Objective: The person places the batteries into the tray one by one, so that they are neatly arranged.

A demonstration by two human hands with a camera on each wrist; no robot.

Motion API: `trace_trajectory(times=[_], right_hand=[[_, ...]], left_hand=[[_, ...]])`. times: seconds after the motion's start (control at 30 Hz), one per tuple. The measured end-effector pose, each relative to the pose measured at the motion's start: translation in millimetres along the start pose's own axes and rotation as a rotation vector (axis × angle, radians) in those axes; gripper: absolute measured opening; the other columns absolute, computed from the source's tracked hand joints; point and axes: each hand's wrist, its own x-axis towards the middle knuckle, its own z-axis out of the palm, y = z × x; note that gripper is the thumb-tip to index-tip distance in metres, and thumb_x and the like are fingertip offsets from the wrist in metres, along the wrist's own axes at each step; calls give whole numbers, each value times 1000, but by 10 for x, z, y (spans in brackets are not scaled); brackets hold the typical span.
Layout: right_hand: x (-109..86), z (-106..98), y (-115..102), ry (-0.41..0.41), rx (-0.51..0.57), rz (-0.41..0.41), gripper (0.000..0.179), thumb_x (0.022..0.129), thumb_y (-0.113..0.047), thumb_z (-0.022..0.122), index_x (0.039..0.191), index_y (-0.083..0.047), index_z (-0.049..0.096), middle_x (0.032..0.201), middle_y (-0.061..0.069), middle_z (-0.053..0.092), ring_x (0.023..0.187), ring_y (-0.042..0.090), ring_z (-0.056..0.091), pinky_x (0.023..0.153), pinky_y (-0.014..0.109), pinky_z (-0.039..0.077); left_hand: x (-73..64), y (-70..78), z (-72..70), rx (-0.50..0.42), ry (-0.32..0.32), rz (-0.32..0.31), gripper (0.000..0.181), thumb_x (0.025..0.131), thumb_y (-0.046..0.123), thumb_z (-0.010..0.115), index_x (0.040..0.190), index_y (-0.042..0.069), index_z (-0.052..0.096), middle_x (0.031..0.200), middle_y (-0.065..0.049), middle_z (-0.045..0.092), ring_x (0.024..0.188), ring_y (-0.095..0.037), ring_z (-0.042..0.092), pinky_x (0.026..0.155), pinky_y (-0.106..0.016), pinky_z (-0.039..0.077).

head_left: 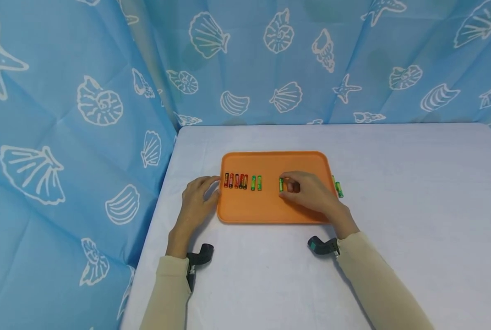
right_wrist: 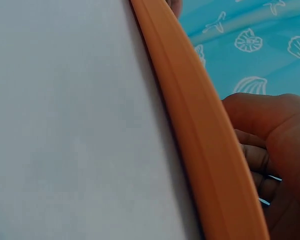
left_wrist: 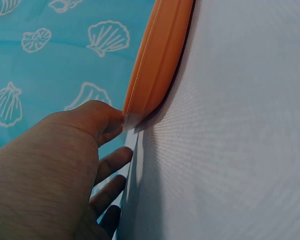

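On the orange tray (head_left: 253,211), several red-and-black batteries (head_left: 236,180) stand in a row near the left side. Beside them are two green batteries (head_left: 256,183), slightly apart. My right hand (head_left: 309,190) pinches another green battery (head_left: 281,184) between thumb and index finger, over the tray's right half. In the right wrist view the tray wall hides that battery and the fingertips of the right hand (right_wrist: 285,125). My left hand (head_left: 196,199) touches the tray's left edge. The left wrist view shows this hand (left_wrist: 65,150) with its thumb at the rim and the other fingers loosely extended.
More green batteries (head_left: 339,189) lie just beyond the tray's right edge, partly hidden by it. A white cloth (head_left: 414,192) covers the table. Blue curtains (head_left: 253,59) with shell prints hang behind and to the left.
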Motion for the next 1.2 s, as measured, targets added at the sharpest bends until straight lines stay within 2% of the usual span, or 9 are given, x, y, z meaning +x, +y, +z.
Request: trace_trajectory(times=[0.2,0.33,0.8,1.2], right_hand=[[91,73,-94,-24,21,-3,41,89,-26,78,122,-8,64,81,-1,55,75,16,51,70,33,45],[135,116,-139,-31,44,12,41,89,-28,78,123,-10,63,81,0,56,76,17,51,70,33,45],[251,197,-179,-14,68,-24,37,89,-29,77,117,-10,62,79,1,53,75,18,50,70,34,43],[289,217,-192,-14,82,-43,40,89,-27,78,120,-8,63,77,1,52,73,18,49,67,34,42]], left_hand=[[-1,20,10,-6,-12,-28,42,102,31,53,144,25,55,149,-6,44,145,-28,25,118,-55,14],[2,21,10,-4,-9,-24,42,102,32,54,144,25,55,149,-6,44,145,-27,25,118,-55,15],[16,16,11,13,1,-27,42,102,32,53,144,25,55,148,-5,45,144,-26,26,119,-53,15],[12,4,-3,19,-1,-43,42,102,33,53,144,26,54,150,-5,44,145,-26,24,118,-55,16]])
